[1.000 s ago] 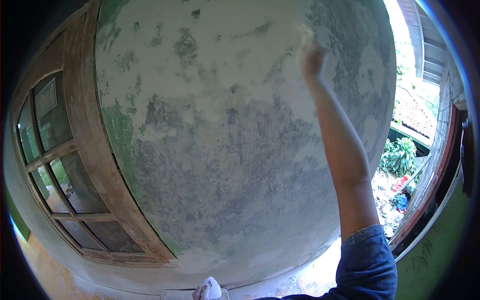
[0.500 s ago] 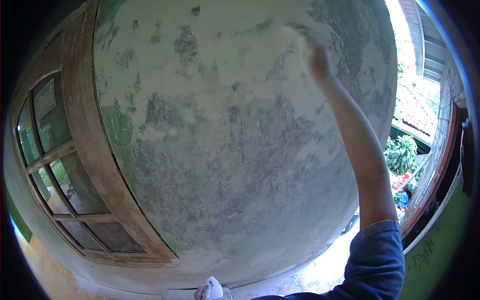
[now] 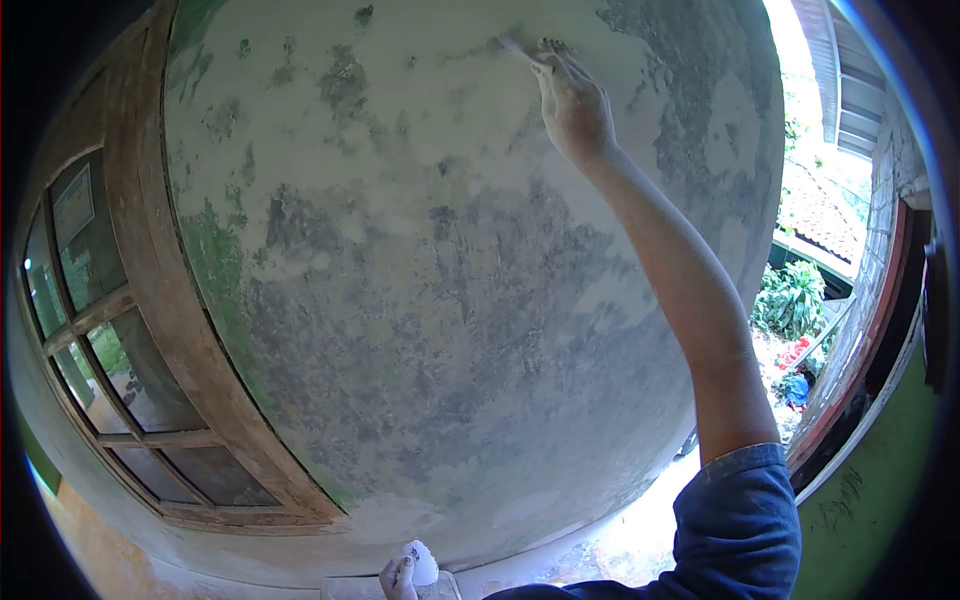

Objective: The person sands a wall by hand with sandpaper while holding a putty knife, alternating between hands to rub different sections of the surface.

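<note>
High on the patchy wall (image 3: 430,330), my right hand (image 3: 580,108) is closed around a putty knife (image 3: 517,47). Its thin pale blade lies against the plaster, pointing up and to the left. White residue coats the fingers and side of that hand. At the bottom edge of the view, my left hand (image 3: 395,578) is closed with whitened fingers at a lump of white putty (image 3: 425,563). Whatever supports the lump is hidden. A flat pale surface (image 3: 345,588) shows just behind this hand.
A wooden-framed window (image 3: 165,330) with several glass panes borders the wall on the left. At right are an opening to daylight with plants (image 3: 790,300), a roof (image 3: 860,80) and a green wall (image 3: 860,520). Pale floor (image 3: 625,545) runs below.
My right hand has swept left and slightly down along the wall with the putty knife. The view has shifted a little to the right. My left hand still holds the white putty low down.
</note>
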Demonstrator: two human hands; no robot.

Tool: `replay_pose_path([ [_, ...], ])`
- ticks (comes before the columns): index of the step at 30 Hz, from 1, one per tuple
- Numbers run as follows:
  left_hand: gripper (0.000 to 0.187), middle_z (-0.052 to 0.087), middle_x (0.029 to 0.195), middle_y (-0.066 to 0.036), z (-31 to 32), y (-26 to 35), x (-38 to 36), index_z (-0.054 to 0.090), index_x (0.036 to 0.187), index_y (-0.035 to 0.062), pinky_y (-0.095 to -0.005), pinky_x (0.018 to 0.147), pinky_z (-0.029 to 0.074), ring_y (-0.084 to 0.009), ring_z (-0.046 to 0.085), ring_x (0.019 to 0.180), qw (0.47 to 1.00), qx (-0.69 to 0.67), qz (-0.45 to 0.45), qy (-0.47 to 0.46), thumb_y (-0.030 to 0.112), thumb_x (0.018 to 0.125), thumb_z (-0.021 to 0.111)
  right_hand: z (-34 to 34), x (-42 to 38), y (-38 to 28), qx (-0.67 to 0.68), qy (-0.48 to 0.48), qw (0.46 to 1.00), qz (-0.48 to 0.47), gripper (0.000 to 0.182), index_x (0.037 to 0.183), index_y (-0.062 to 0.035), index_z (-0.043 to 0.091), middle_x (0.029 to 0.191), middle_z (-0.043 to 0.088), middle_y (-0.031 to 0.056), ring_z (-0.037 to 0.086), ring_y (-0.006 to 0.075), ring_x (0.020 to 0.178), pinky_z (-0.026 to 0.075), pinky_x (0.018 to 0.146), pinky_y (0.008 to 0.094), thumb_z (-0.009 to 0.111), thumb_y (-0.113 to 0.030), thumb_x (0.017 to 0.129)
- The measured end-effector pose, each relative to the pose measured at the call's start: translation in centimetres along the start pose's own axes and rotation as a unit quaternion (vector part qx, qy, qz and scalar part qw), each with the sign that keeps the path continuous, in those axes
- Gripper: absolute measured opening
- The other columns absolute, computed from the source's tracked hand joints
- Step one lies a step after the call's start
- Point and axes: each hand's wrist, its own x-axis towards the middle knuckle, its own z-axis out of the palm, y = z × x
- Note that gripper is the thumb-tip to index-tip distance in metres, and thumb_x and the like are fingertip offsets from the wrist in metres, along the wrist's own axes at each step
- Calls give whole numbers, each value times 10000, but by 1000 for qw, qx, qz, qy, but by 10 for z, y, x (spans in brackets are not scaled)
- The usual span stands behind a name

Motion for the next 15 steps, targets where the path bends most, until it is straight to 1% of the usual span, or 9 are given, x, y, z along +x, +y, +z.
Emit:
replay_pose_path([
  [2, 195, 648, 999, -87, -18, -69, 29, 650, 986, -4, -307, 819, 496, -168, 605, 919, 971, -233, -23, -46, 148, 874, 597, -9, 4, 26, 30, -41, 998, 43, 243, 1104, -105, 597, 1068, 635, 102, 645, 240, 898, 547, 774, 338, 509, -54, 884],
  [4, 198, 648, 1005, -84, -24, -68, 32, 651, 990, -2, -310, 822, 496, -168, 604, 923, 964, -257, -33, -56, 149, 874, 598, -18, 19, 32, 62, -81, 991, 82, 224, 1044, -106, 622, 1024, 644, 104, 637, 237, 905, 532, 811, 343, 501, -38, 868],
  [5, 200, 647, 1011, -82, -25, -68, 28, 652, 993, -1, -313, 826, 496, -168, 604, 927, 956, -281, -47, -66, 150, 874, 599, -27, 30, 27, 49, -161, 960, 225, 251, 1082, -116, 612, 1022, 645, 106, 640, 232, 897, 539, 793, 338, 497, -37, 873],
  [6, 200, 647, 1011, -82, -26, -67, 29, 652, 993, -1, -313, 826, 496, -168, 604, 927, 956, -283, -48, -66, 150, 874, 599, -31, 37, 22, 34, -235, 902, 360, 280, 1120, -125, 603, 1021, 646, 107, 643, 228, 889, 546, 775, 332, 493, -36, 878],
  [7, 201, 647, 1012, -82, -24, -66, 28, 651, 994, -1, -313, 827, 496, -168, 604, 928, 959, -274, -48, -63, 150, 874, 599, -26, 30, 14, 34, -234, 903, 359, 280, 1120, -125, 603, 1021, 646, 107, 643, 228, 889, 546, 775, 332, 493, -36, 878],
  [8, 201, 647, 1013, -82, -23, -64, 30, 651, 995, -1, -314, 828, 496, -169, 604, 929, 961, -265, -47, -59, 151, 874, 599, -14, 15, 4, 26, -143, 970, 195, 296, 1133, -144, 599, 1018, 648, 101, 648, 214, 870, 554, 736, 314, 495, -37, 878],
  [9, 202, 647, 1014, -83, -22, -61, 34, 651, 996, -1, -314, 828, 496, -169, 604, 930, 964, -255, -44, -55, 151, 874, 599, -5, 5, 0, 18, -46, 999, 23, 313, 1147, -162, 596, 1015, 651, 95, 653, 200, 850, 562, 697, 296, 497, -39, 877],
  [13, 204, 646, 1019, -84, -29, -48, 40, 651, 1000, -1, -316, 832, 495, -171, 603, 934, 977, -209, -38, -34, 151, 873, 600, -2, 4, 40, 85, -63, 990, 91, 287, 1123, -147, 599, 1021, 650, 102, 648, 200, 889, 561, 732, 317, 498, -40, 876],
  [15, 206, 646, 1021, -84, -29, -48, 34, 650, 1002, -1, -317, 834, 495, -172, 603, 936, 981, -189, -44, -22, 152, 873, 600, -20, 25, 28, 48, -111, 933, 338, 290, 1094, -140, 608, 1049, 646, 96, 634, 209, 948, 545, 809, 336, 515, -10, 852],
])
